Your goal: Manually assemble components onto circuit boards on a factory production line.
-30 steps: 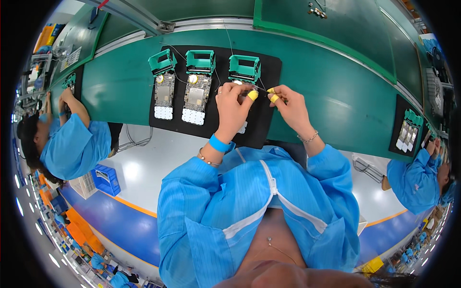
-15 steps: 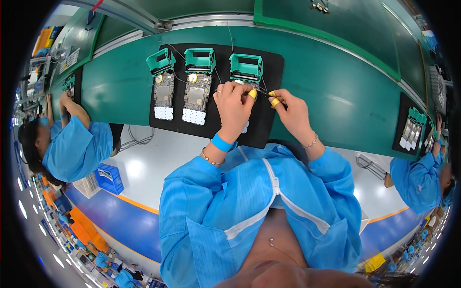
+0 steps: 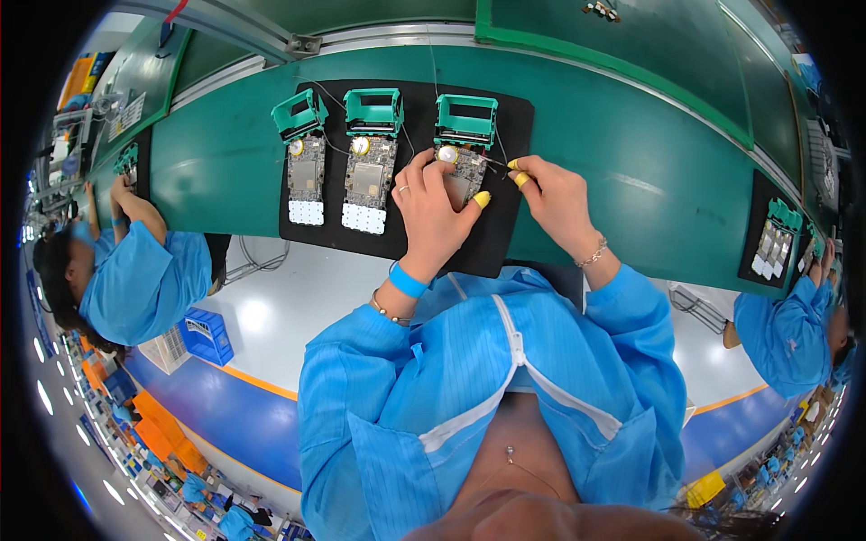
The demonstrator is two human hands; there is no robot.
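Observation:
Three circuit boards, each joined to a green plastic frame, lie on a black mat (image 3: 311, 231). My left hand (image 3: 431, 215) straddles the rightmost circuit board (image 3: 465, 171), fingers on its left side and the thumb, in a yellow finger cot, near its lower right. A round pale disc (image 3: 447, 155) sits at that board's top, below its green frame (image 3: 467, 117). Beside the board's upper right edge, my right hand (image 3: 557, 200) is closed in a pinch, yellow cots on thumb and forefinger. A thin dark wire (image 3: 496, 163) runs between those fingertips and the board.
The middle board (image 3: 368, 180) and left board (image 3: 307, 171) lie alongside, with white keypad ends toward me. Thin wires trail from the frames. A metal rail (image 3: 388, 41) borders the green table (image 3: 622, 162) at the back. Co-workers in blue sit at far left and far right.
My left hand has drawn back from the wire and spread over the board, uncovering the disc. My right hand has shifted slightly right. The rightmost frame has moved a little to the right.

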